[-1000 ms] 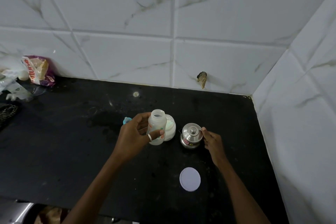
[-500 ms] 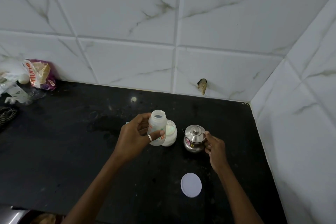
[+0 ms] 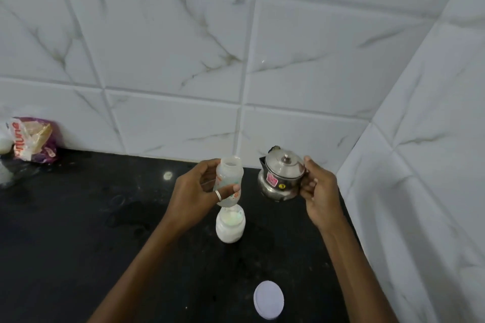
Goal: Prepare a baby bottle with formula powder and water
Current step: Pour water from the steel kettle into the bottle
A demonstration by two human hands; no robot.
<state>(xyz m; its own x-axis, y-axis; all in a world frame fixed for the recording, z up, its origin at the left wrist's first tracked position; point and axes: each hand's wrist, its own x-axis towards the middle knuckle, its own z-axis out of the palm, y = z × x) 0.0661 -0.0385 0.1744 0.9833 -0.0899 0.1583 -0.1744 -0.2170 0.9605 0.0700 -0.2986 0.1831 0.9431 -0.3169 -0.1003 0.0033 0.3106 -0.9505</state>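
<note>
While pinching the baby bottle (image 3: 229,178) at its waist, fingers (image 3: 235,188) of the left hand (image 3: 195,191) clamped round it, holds it off the surface (image 3: 78,244), long axis near upright, open mouth tipped slightly right. Grips with the right hand (image 3: 319,191) the far side of a lidded steel pot (image 3: 280,176), fingers curled tight on it, raised level with the bottle. Keeps the pot just right of the bottle, near but apart, spout facing the mouth. Probably calls for a right-hand pour into that narrow opening. Shows a translucent bottle, orange print, no teat; contents hard to tell. Leaves the open formula jar (image 3: 230,225) standing below the bottle, a white lid (image 3: 268,299) lying nearer.
</note>
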